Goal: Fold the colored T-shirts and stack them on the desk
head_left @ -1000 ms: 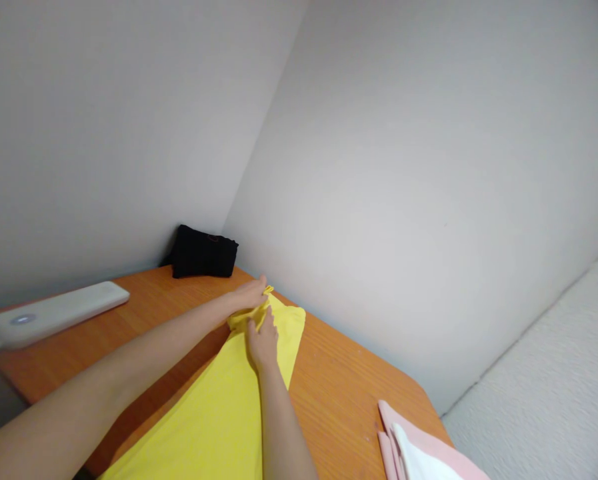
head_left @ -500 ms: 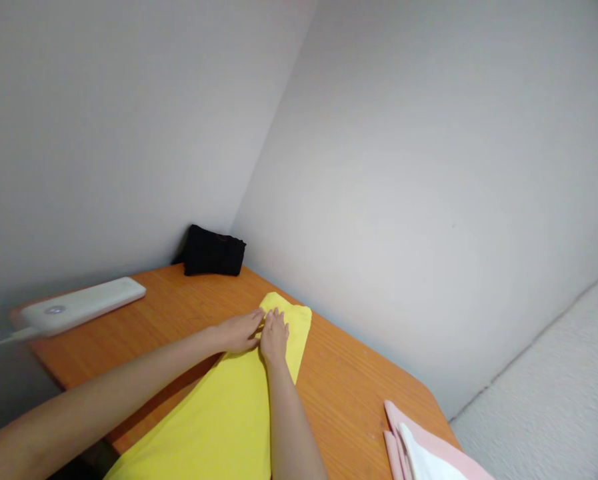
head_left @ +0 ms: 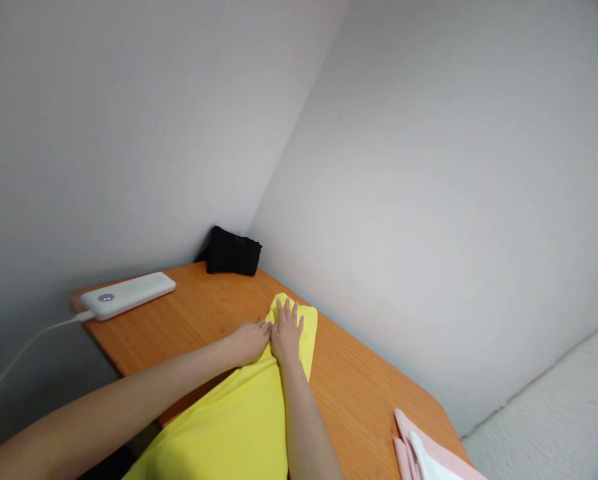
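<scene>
A pale grey corner of walls closes in on an orange wood-grain worktop, and here's the action right at the middle of it! The yellow cloth lies flat on the worktop, its far end short of the wall and the rest running toward the person and out of view at the bottom. Both hands are on it, open and pressing down, with no grip at all. The left hand reaches across from the lower left, palm down, its fingertips right up against the right hand, whose fingers are spread wide on the top layer.

Now, the danger here: nothing is pinched, so the cloth is held only by pressure. That smooth, varnished top could let it slide if either palm drags, and the layers could shift out of line. The length running off toward the person is another worry, since its weight could pull the fabric over the near edge. Watch the left forearm as well, passing not far from the white power bank and its cord, where a wide sweep could catch them. Over at the lower right, the folded pink and white cloth sits near the corner, exposed to a careless nudge.
</scene>
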The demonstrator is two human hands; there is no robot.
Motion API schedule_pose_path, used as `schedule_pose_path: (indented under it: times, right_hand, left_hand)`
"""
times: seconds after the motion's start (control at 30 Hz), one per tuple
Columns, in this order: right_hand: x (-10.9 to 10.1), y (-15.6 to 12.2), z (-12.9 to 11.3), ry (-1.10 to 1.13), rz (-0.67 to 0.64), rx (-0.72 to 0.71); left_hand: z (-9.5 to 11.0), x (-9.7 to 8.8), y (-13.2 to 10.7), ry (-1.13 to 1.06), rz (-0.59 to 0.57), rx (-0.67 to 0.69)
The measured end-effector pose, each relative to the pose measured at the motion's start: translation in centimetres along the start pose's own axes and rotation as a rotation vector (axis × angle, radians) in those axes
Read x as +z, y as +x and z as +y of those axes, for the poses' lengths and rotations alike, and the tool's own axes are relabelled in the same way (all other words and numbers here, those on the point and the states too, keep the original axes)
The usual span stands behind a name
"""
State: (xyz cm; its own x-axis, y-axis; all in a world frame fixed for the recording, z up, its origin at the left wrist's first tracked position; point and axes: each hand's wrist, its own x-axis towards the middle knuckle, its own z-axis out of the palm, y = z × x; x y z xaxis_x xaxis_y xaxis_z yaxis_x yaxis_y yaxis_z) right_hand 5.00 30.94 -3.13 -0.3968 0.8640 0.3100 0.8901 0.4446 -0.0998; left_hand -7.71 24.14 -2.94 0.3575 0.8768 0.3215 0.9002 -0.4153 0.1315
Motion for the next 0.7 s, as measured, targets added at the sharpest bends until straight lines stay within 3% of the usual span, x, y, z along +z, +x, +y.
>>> schedule_pose_path:
  times: [0.07, 0.17, 0.27, 0.4, 0.5, 0.6, 0.7]
  right_hand:
    - [0.0, 0.2, -0.1, 0.006, -0.086, -0.046]
    - [0.1, 0.6, -0.3, -0.002, -0.221, 0.056]
    - [-0.1, 1.1, -0.6, -0.008, -0.29, 0.124]
    - [-0.8, 1.5, -0.8, 0.006, -0.309, 0.124]
    - [-1.6, 1.5, -0.9, 0.046, -0.306, 0.12]
    - [-3.0, 0.2, -1.4, 0.107, -0.227, 0.109]
    - [-5.5, -4.1, -2.5, 0.165, -0.137, -0.035]
  left_hand:
    - [0.2, -0.5, -0.3, 0.007, -0.018, -0.02]
    - [0.5, -1.7, -0.9, 0.009, -0.029, -0.075]
    - [2.0, -3.7, -3.3, -0.009, -0.003, -0.12]
    - [6.4, -6.3, -10.5, -0.066, 0.139, -0.188]
    - [8.6, -7.0, -17.4, -0.184, 0.341, -0.412]
    - [7.1, -5.8, -23.0, -0.286, 0.416, -0.687]
    - [3.9, -3.2, -25.4, -0.507, 0.342, -0.761]
